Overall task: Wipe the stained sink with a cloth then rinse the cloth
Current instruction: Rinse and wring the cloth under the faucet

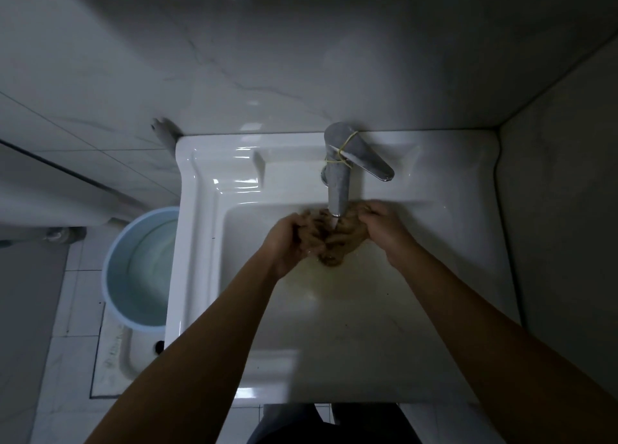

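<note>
A white ceramic sink [207, 243] fills the middle of the view, with yellowish-brown water pooled in its basin. A crumpled brown cloth [334, 243] is bunched under the chrome tap [337, 183], and water runs from the spout onto it. My left hand [287, 243] grips the cloth's left side with curled fingers. On the cloth's right side my right hand [384, 226] grips the upper edge. Both forearms reach in from the bottom of the view.
The tap's lever [368, 162] points right and has a yellow rubber band wound around it. A light blue bucket [133, 266] holding water stands on the tiled floor left of the sink. Tiled walls close in behind and on the right.
</note>
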